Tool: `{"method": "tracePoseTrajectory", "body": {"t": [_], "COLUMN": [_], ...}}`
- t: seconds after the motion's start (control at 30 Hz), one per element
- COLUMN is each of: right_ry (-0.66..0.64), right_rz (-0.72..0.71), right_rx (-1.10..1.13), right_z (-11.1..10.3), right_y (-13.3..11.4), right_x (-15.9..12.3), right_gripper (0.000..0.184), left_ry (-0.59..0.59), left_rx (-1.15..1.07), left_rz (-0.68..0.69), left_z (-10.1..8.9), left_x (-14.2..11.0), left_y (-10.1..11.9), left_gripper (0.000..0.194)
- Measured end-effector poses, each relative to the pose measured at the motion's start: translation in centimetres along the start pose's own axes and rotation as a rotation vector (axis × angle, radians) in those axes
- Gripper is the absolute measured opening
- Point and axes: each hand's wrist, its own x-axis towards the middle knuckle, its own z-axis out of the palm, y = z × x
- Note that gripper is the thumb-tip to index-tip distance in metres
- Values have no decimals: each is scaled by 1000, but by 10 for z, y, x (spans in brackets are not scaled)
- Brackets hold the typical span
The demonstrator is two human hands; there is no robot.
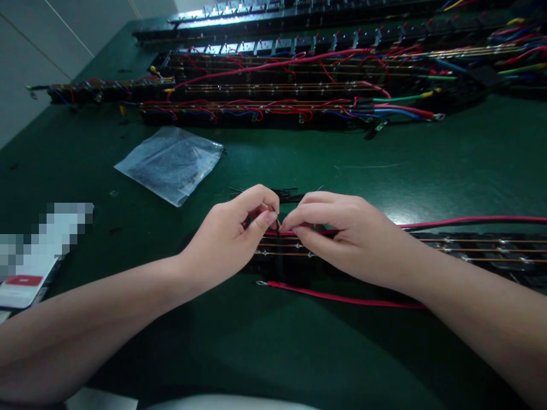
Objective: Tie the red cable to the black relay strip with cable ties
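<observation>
My left hand [233, 230] pinches a thin black cable tie [278, 228] between thumb and forefinger. Close against it, the fingertips of my right hand [356, 236] are also pinched together on the tie; the exact grip is partly hidden. The tie stands at a red cable [470, 220], which runs along a black strip with copper-coloured rods [487, 250]. Part of this strip is covered by my hands. Just behind my fingers lies a loose pile of black cable ties [289, 197]. Nearer to me, a second red wire [342, 298] ends in a ring terminal.
Across the back of the green table [273, 353] lie several wired strips [256, 111] with red, blue and green leads. A clear plastic bag [171, 162] rests at the left of centre. A phone-like object [43, 256], partly blurred, is at the left edge.
</observation>
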Motion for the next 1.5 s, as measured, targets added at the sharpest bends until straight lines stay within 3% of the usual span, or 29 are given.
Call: {"method": "tracePoseTrajectory", "body": {"t": [0.87,1.07,1.5], "right_ry": [-58,-77,-91], "right_rz": [4,19,8], "right_rx": [-79,-142,-191], "right_z": [3,5,7], "right_y": [-4,-4,-3], "right_x": [-2,-3,-3], "right_gripper": [14,32,32], "left_ry": [-44,-25,-32], "left_rx": [41,39,-11], "left_rz": [12,-6,-31], "left_z": [-1,0,0], "left_x": [2,2,3], "left_y": [3,0,0], "left_gripper": [8,7,7]}}
